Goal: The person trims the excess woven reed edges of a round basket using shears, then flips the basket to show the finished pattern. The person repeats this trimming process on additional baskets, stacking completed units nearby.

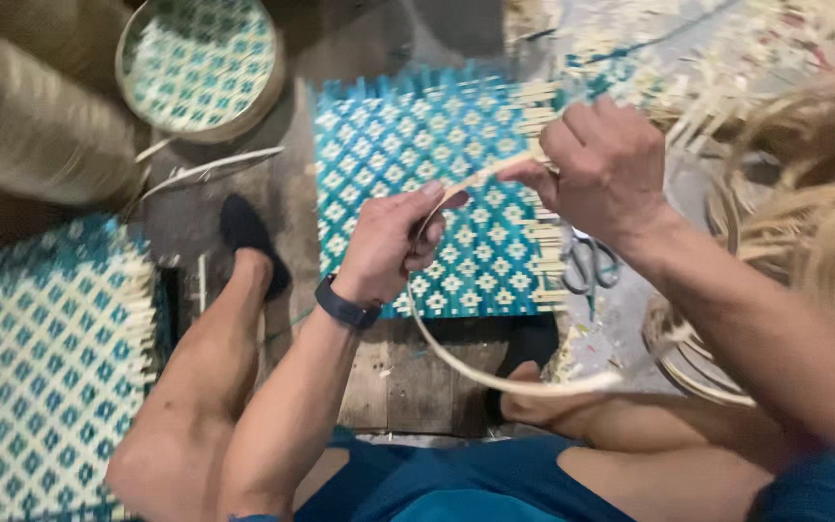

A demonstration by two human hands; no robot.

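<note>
My left hand (393, 242) pinches a thin pale bamboo strip (475, 367) that curves down in a loop toward my knees. A dark band sits on that wrist. My right hand (601, 164) is closed on the upper end of the same strip, just right of the left hand. Both hands hover above a square woven mat (417, 145) of teal and pale strips lying on the floor.
A round woven tray (200, 63) in the same pattern lies at top left, and another woven mat (41, 367) at left. Coils of bamboo strip (814, 222) pile at right. Scissors (590, 263) rest beside the mat. My dark-shoed foot (248, 237) is left of the mat.
</note>
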